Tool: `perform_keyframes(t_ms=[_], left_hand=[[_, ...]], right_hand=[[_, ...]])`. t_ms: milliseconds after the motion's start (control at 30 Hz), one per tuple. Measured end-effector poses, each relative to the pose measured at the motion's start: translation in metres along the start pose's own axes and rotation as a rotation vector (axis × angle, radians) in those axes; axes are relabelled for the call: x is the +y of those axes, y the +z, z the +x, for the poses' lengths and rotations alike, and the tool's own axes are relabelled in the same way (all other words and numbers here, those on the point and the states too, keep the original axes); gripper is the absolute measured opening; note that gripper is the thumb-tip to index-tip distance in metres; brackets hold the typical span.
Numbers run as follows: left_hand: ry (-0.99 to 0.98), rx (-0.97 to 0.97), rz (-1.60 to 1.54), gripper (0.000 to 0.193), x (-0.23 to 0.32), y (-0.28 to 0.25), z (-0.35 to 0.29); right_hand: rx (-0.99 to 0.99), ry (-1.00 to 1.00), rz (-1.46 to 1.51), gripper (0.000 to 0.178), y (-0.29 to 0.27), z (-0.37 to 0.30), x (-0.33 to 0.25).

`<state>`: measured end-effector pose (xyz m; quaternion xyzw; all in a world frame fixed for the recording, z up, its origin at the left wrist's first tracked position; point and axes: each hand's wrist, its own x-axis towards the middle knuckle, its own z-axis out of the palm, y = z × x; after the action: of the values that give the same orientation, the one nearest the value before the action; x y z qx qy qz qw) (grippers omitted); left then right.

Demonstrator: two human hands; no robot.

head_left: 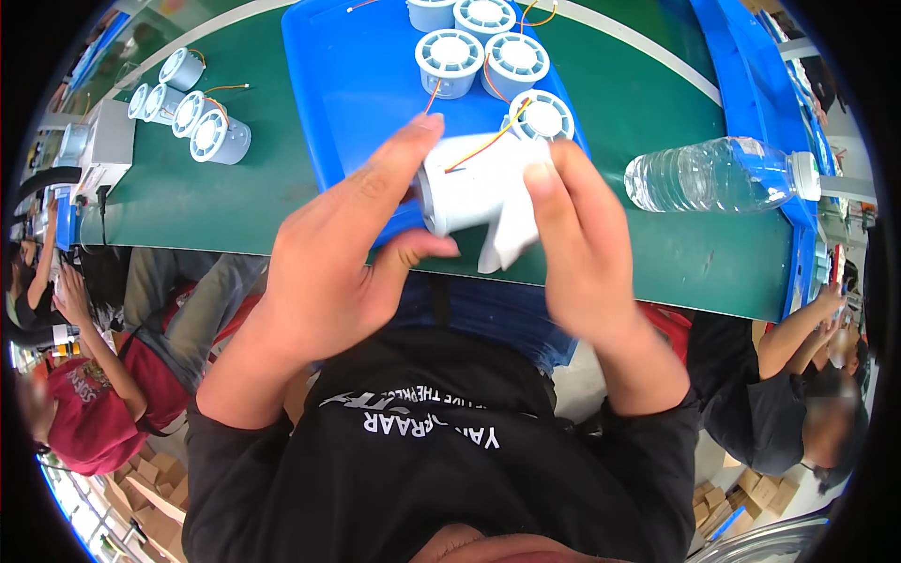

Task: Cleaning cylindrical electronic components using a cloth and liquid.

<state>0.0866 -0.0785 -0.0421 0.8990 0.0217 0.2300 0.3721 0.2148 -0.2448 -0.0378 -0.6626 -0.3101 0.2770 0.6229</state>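
Between my hands, above the table's near edge, a white cylindrical fan unit [460, 197] lies on its side, with thin red and yellow wires running over its top. My left hand [333, 239] is closed round its left end, fingers above and thumb below. A white cloth or tissue [508, 235] hangs from my right hand [589, 244], which pinches it against the unit's right side. Just beyond my fingers stands a similar pale fan unit [544, 116] with a slotted round top. The far end of the held unit is hidden by the cloth and my right fingers.
A blue tray [352, 103] holding several fan units lies ahead on the green table [253, 202]. More units [221, 138] stand at the left, near a grey box [105, 141]. A clear plastic bottle [713, 176] lies at the right. People sit on both sides.
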Motion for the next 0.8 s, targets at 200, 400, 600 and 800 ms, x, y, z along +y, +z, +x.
perform_keyframes(t_ms=[200,400,600,800], left_hand=[[-0.174,0.050,-0.280,0.067,-0.006,-0.002,-0.007],[-0.344,0.068,-0.566,0.065,-0.006,-0.013,-0.016],[-0.415,0.038,-0.494,0.064,-0.006,-0.030,-0.016],[-0.517,-0.382,0.109,0.063,-0.002,-0.129,-0.036]], right_hand=[[-0.048,0.317,0.779,0.029,-0.002,0.020,0.016],[-0.224,0.096,1.520,0.065,-0.012,0.013,0.055],[-0.049,0.102,1.337,0.066,-0.001,-0.007,0.049],[0.016,0.270,1.044,0.056,-0.007,-0.018,0.030]])
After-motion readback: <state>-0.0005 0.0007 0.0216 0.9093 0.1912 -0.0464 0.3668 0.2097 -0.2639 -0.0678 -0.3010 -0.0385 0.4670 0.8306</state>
